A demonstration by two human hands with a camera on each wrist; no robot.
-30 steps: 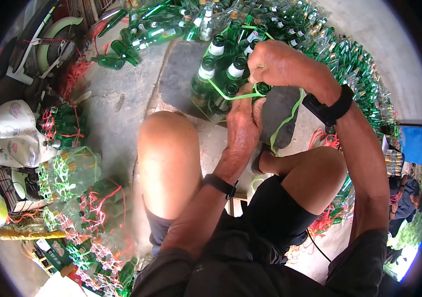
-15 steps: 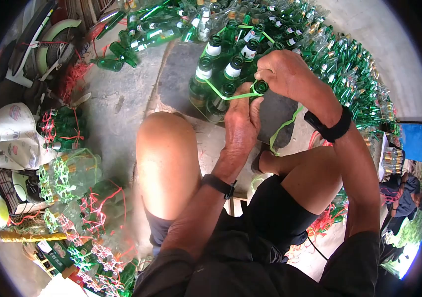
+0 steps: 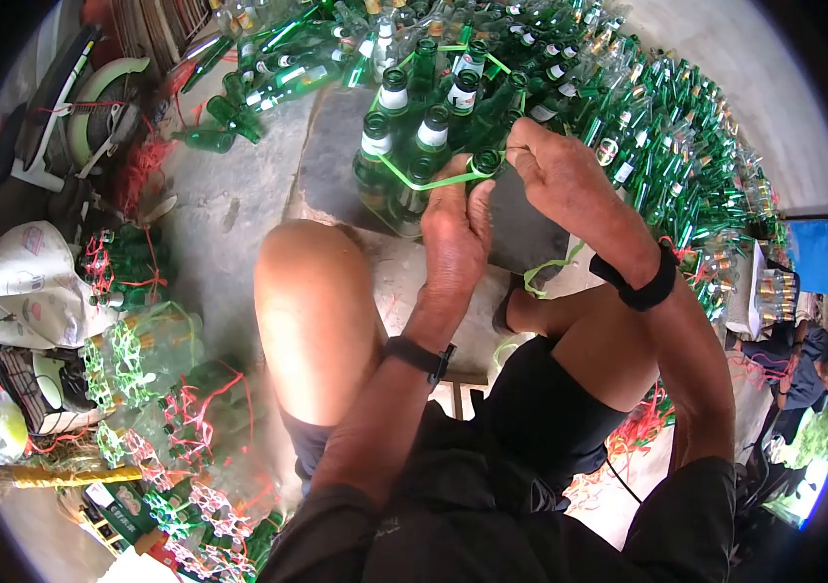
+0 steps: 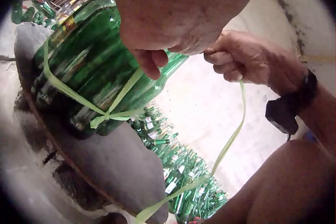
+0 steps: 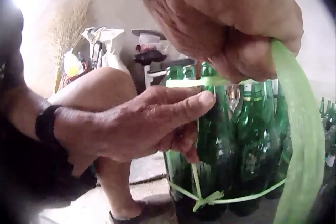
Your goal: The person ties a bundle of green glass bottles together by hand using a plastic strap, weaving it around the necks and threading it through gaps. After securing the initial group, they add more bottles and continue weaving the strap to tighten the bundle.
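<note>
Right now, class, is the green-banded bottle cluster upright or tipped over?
Upright: in the right wrist view, the bottle cluster stands with its necks uppermost.

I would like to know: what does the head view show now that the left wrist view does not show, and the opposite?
Only the head view: the open mouths and white paper neck labels of the bundled green glass bottles, and a white printed cloth bag.

Only the left wrist view: the small knot in the pale-green plastic ribbon low around those bottles.

Both: the left hand beside the bundle, the right hand gripping ribbon, its black wristband, and the dark grey slab under the bundle.
</note>
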